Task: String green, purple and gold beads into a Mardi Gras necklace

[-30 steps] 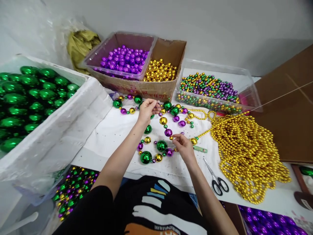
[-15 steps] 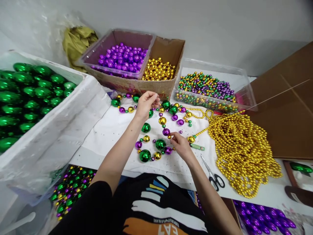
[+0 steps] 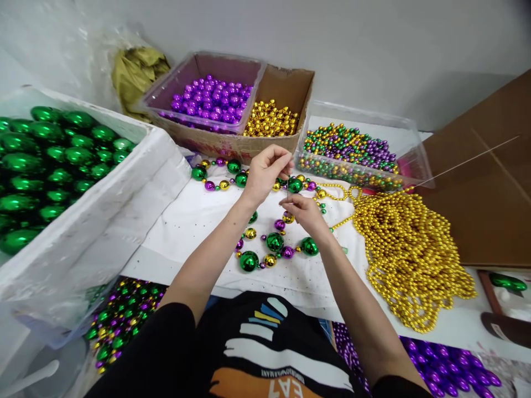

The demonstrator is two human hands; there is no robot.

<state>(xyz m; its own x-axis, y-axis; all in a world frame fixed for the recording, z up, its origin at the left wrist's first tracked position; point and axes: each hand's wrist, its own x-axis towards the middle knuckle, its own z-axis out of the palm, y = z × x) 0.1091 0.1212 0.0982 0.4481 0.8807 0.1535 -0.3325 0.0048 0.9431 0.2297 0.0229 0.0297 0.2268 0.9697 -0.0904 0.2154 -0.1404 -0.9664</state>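
Note:
My left hand is closed in a pinch over the cloth, at the top end of a thin dark thread. Just below it, my right hand pinches the lower end of that thread; whether a small bead is also between its fingers I cannot tell. Under the right fingers hangs a bead strand with a gold bead and a purple bead. Nearer to me, a curved string of beads with large green beads lies on the white cloth. Another bead string lies behind my left hand.
A white foam box of green beads stands left. At the back are a clear bin of purple beads, a cardboard box with gold ones and a clear bin of mixed beads. Gold bead chains are heaped right.
My left hand has shifted right and my right hand has moved up and away from me, so they are now close together. My right forearm now covers the scissors.

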